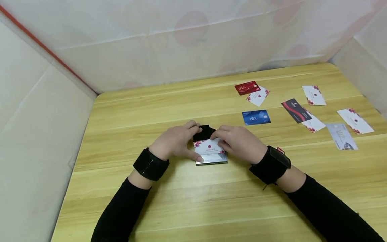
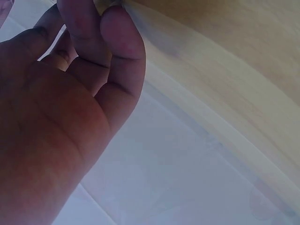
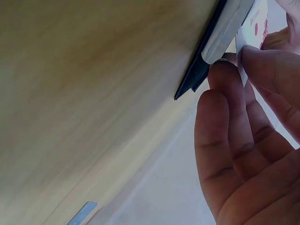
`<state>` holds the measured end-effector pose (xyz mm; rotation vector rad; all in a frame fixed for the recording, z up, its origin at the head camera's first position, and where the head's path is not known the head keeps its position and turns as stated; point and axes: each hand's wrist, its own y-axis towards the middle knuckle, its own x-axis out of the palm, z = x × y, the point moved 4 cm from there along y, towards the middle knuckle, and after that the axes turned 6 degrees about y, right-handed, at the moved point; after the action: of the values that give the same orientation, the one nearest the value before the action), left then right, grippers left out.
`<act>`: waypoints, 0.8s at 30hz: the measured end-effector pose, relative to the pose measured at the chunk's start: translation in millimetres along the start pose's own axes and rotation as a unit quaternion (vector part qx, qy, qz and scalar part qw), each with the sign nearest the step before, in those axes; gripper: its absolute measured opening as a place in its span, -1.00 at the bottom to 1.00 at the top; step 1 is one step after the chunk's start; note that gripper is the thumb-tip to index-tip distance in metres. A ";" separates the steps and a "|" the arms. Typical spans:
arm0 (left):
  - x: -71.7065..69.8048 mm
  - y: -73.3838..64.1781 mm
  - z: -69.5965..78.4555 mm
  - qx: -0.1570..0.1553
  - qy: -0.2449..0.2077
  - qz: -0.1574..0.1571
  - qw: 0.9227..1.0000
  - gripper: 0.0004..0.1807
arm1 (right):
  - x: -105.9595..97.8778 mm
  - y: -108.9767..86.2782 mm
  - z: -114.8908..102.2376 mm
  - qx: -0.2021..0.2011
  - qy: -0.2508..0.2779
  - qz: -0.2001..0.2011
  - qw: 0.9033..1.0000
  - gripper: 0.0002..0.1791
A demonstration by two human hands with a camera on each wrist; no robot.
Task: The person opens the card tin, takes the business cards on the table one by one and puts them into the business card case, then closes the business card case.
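Observation:
A small card case [image 1: 211, 159], black and silver with its lid raised, lies at the middle of the table in the head view. My left hand [image 1: 178, 139] holds the case at its left side, thumb on the near silver edge and fingers by the black lid. Between thumb and fingers, my right hand [image 3: 248, 145] pinches a white business card [image 3: 254, 30] with pink flowers, right at the case. From above, that card lies over the case's opening, its right end partly covered by the fingers. The left wrist view shows curled fingers, but the case is hidden there.
Right of the case lie a blue VIP card [image 1: 256, 117], a red VIP card [image 1: 246, 88], a dark card [image 1: 294, 109], a silver VIP card [image 1: 338, 134] and several white flowered cards [image 1: 355, 121]. White cloth walls [image 1: 151, 60] border the wooden table [image 1: 187, 208].

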<state>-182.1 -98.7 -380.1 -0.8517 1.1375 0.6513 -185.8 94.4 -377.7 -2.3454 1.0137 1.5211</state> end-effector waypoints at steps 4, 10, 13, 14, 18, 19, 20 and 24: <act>-0.1 0.1 0.3 -0.003 0.002 -0.006 1.000 0.12 | 1.8 0.2 -0.6 -0.002 -0.005 -0.009 1.000 -0.79; 0.3 0.0 0.2 -0.003 0.003 -0.008 1.000 0.11 | 2.7 0.6 -2.8 0.014 -0.004 -0.034 0.999 -0.82; 0.9 0.1 0.0 -0.004 0.003 -0.008 1.000 0.11 | 2.8 0.4 -4.0 0.026 -0.005 -0.047 0.999 -0.83; 1.0 0.2 -0.2 -0.004 0.004 -0.008 1.000 0.11 | 2.6 0.4 -4.5 0.028 -0.007 -0.049 0.998 -0.83; 1.2 0.5 -0.5 -0.006 0.006 -0.010 1.000 0.11 | 3.2 0.1 -4.9 0.028 -0.015 -0.054 0.998 -0.83; 1.2 0.6 -0.5 -0.006 0.006 -0.010 1.000 0.11 | 3.2 0.0 -5.1 0.026 -0.018 -0.054 0.998 -0.83; 1.3 0.7 -0.5 -0.005 0.006 -0.011 1.000 0.11 | 3.4 -0.1 -5.1 0.024 -0.020 -0.054 0.998 -0.83; 1.3 1.4 -0.3 -0.005 0.008 -0.012 1.000 0.11 | 4.5 -0.7 -5.0 0.023 -0.030 -0.054 0.998 -0.82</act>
<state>-183.0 -98.2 -381.7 -0.8794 1.1384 0.6309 -180.5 90.6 -379.3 -2.2707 0.8820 1.5020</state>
